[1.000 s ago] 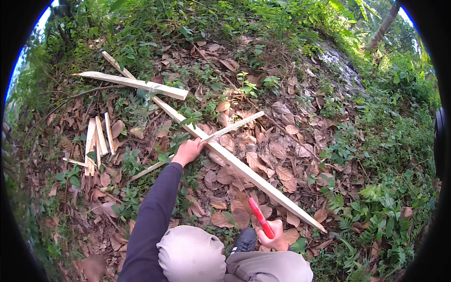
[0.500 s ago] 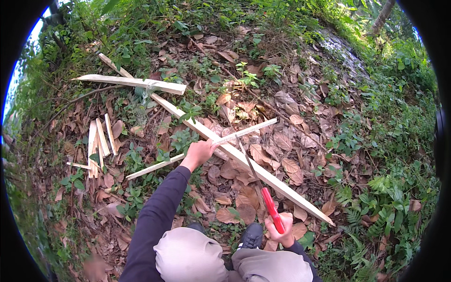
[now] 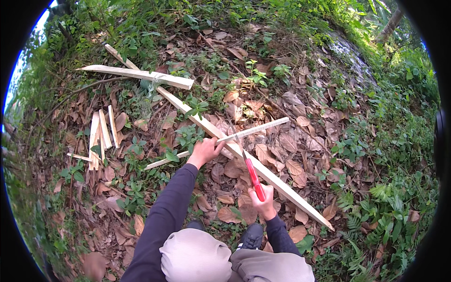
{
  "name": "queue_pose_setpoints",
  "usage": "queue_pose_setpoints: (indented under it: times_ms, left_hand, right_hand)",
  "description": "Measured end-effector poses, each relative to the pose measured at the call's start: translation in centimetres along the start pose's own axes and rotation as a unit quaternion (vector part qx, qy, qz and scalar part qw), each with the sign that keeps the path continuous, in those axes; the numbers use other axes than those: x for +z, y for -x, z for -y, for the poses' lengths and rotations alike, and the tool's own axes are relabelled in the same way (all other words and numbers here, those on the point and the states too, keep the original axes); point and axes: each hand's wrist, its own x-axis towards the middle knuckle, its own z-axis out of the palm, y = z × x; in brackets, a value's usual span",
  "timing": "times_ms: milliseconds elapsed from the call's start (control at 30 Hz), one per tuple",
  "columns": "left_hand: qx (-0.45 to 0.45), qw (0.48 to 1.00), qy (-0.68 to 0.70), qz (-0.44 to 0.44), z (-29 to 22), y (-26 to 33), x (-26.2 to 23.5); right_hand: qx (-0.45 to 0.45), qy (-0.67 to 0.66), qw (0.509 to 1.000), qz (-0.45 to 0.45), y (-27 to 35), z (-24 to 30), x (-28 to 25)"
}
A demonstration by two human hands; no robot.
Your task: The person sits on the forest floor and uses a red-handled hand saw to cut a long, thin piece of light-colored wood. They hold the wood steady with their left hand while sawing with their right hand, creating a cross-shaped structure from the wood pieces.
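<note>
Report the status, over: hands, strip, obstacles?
Left hand holding strip across beam. Right hand gripping saw, blade at strip. Leafy sprig by beam, apart from blade.

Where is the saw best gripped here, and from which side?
Probably by its red handle, coming from the near side, where the right hand holds it. The handle is thicker than the blade and points back toward the person, while the thin blade runs away from them, across the narrow wood strip.
</note>
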Motion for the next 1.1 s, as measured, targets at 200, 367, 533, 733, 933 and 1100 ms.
queue_pose_setpoints:
  times_ms: [200, 367, 533, 733, 933, 1100]
  left_hand:
    - [-0.051, 0.997, 0.06, 0.015, -0.1, -0.2, -0.3]
    - [-0.053, 0.998, 0.024, -0.002, 1.0, -0.3, 1.3]
    - [-0.058, 0.997, 0.037, 0.022, 0.3, -0.5, 0.4]
    - [-0.019, 0.998, -0.019, -0.062, 1.9, -0.1, 2.7]
    - [0.008, 0.996, 0.012, -0.089, 2.8, -1.1, 4.4]
    - [0.005, 0.997, 0.018, -0.075, 2.6, -0.9, 3.7]
  right_hand:
    - [-0.016, 0.016, 1.0, 0.001, 0.0, 0.8, 0.1]
    - [-0.029, 0.037, 0.999, 0.008, -0.7, 1.2, 0.7]
    - [-0.028, 0.036, 0.999, 0.021, 0.1, 1.1, -0.3]
    - [-0.017, 0.019, 0.999, 0.03, -1.4, 3.5, -0.3]
    - [0.013, 0.014, 1.0, 0.02, 0.8, 3.7, -1.1]
    - [0.033, 0.028, 0.999, 0.02, -1.7, 4.2, 0.1]
